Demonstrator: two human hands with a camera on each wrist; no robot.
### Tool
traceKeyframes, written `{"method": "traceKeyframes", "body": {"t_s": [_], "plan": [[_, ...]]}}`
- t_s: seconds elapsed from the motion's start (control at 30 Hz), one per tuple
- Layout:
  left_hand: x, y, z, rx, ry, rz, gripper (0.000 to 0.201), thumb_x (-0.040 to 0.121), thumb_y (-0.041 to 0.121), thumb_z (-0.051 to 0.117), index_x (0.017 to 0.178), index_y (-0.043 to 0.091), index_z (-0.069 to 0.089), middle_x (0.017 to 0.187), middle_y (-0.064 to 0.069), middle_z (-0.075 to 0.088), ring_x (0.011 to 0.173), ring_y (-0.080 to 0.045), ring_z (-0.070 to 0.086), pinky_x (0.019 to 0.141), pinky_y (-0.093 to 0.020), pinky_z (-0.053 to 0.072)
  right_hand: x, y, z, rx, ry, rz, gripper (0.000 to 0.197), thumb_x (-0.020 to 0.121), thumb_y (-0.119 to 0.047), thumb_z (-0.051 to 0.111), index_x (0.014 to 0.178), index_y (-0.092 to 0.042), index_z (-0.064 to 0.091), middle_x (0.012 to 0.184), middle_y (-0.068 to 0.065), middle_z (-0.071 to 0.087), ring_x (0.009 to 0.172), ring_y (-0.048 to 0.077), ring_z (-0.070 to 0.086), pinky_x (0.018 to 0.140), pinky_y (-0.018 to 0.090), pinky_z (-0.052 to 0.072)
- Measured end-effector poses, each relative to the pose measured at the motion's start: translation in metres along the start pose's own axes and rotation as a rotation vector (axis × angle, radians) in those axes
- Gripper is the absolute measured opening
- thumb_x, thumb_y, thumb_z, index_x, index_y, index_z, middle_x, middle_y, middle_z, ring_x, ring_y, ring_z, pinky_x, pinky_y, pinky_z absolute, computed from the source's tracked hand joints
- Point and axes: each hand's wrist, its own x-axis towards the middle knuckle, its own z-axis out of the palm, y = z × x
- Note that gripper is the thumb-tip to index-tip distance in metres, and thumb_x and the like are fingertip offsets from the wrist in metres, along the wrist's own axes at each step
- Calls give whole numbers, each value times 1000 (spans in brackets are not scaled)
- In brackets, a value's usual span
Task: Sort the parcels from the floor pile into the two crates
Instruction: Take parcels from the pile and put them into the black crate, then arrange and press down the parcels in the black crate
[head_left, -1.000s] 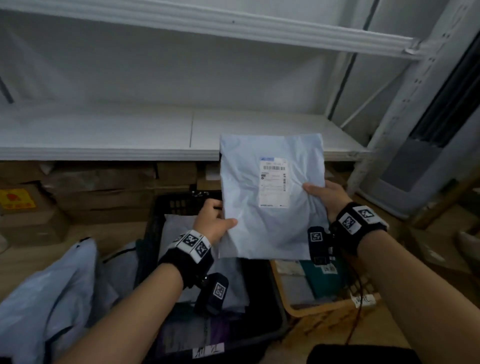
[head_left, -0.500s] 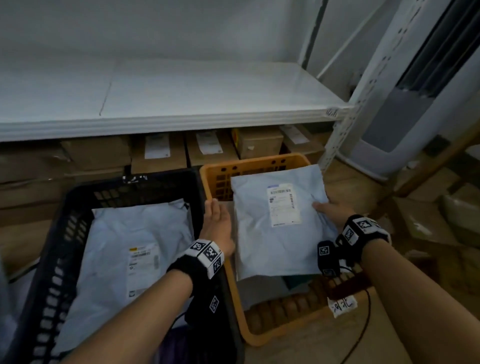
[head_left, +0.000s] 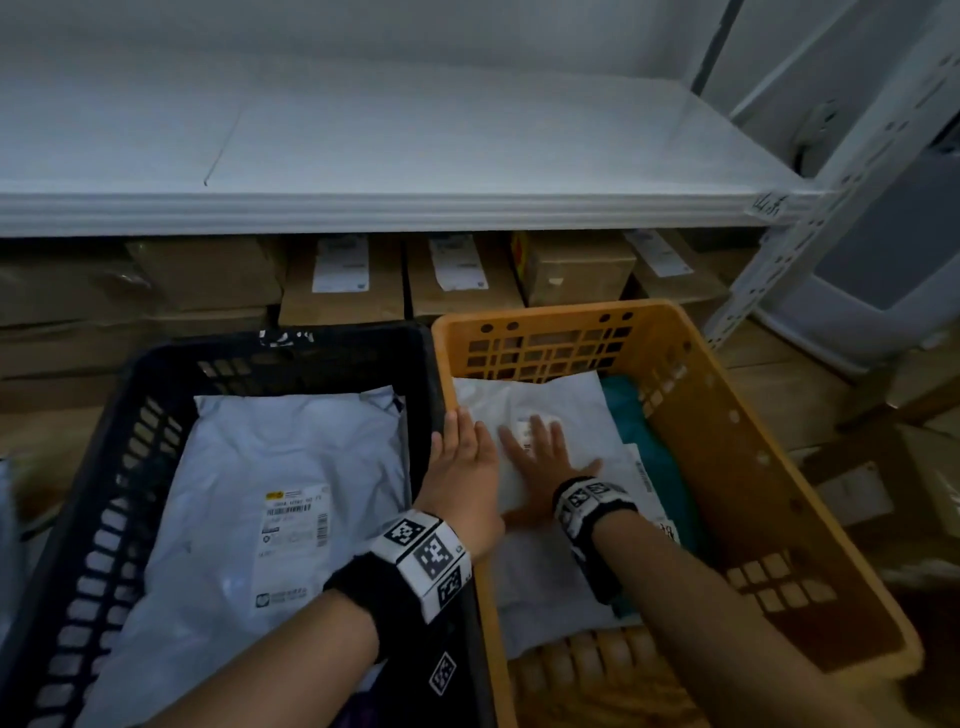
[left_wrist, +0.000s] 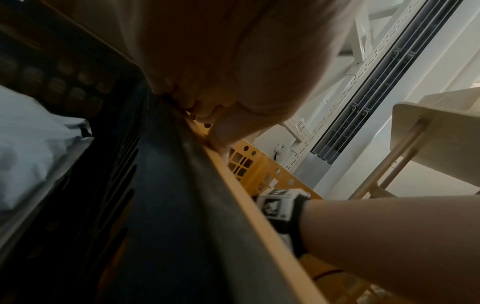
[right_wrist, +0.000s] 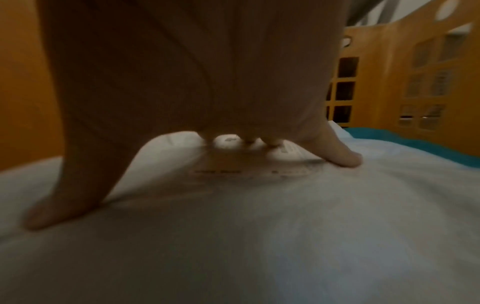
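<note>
A pale grey mailer parcel with a white label lies flat in the orange crate. My right hand presses down on it, fingers spread and straight over the label. My left hand lies with straight fingers along the shared rim between the two crates, at the parcel's left edge. The black crate on the left holds another grey mailer with a printed label.
A teal package lies under the parcel at the orange crate's right. A white shelf overhangs cardboard boxes behind the crates. The shelf's white upright and more boxes stand to the right.
The parcel went from held up in both hands down into the orange crate. My right hand let go of its edge and now presses flat on top; my left hand moved to the crate rim.
</note>
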Motion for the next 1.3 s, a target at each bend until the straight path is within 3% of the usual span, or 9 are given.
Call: {"method": "traceKeyframes", "body": {"t_s": [0.17,0.47,0.57,0.63,0.7,0.8,0.9,1.1,1.3], "plan": [[4,-4,3,-50,9,7,88,92,13,52,150,2,-13,156,-19,-27,143,-31,-28,120,-40,-11,27,-14,18,-88,-59,16,132,43,-97,50,132,-59,-41,151,-5,-50,143,33,-40,91,89,-9],[0,2,-7,-15,-64,-22,90,93,15,55,151,0,-11,156,-19,-26,144,-32,-26,120,-40,-11,8,-20,5,-140,-101,32,127,61,-90,57,147,-51,-28,158,-3,-41,147,32,-34,101,85,-2],[-6,1,-16,-42,-64,0,88,94,17,56,151,0,-9,157,-18,-24,145,-31,-24,121,-39,-8,-21,-27,-13,-104,-105,23,113,75,-78,61,156,-44,-9,166,2,-23,152,33,-19,114,74,3],[-17,-4,-22,-106,-69,44,82,95,19,56,153,2,1,159,-17,-19,147,-30,-17,122,-39,0,-45,-33,-27,-42,-63,3,89,89,-62,61,160,-29,17,168,9,7,154,33,7,123,52,14],[-36,-14,-23,-194,-40,83,67,95,22,57,151,9,23,162,-13,-3,149,-30,0,121,-39,15,-74,-35,-47,56,20,-2,61,97,-48,59,148,-15,48,157,11,39,144,29,36,117,35,30],[-83,-39,-16,-356,43,143,49,95,25,57,143,24,45,154,-5,35,142,-21,32,115,-31,30,-120,-40,-78,62,165,-49,33,102,-34,52,108,-10,74,119,11,68,113,28,60,93,32,44],[-136,-77,-16,-381,134,149,39,95,26,58,133,23,57,137,0,57,128,-15,50,108,-27,38,-162,-58,-103,153,319,-84,38,100,-22,50,64,-17,60,70,2,61,74,23,59,74,32,46],[-223,-178,-22,-541,374,-38,26,95,12,57,117,15,70,123,0,67,115,-12,61,101,-24,45,-218,-172,-116,214,524,-357,21,99,-28,54,97,-20,74,98,4,74,89,21,67,83,35,57],[-285,-290,2,-729,701,-388,21,93,6,57,101,13,74,106,-2,73,102,-18,66,92,-27,49,-219,-298,-47,25,355,-663,24,101,-31,51,111,-21,70,115,2,71,106,24,65,89,42,55]]}}
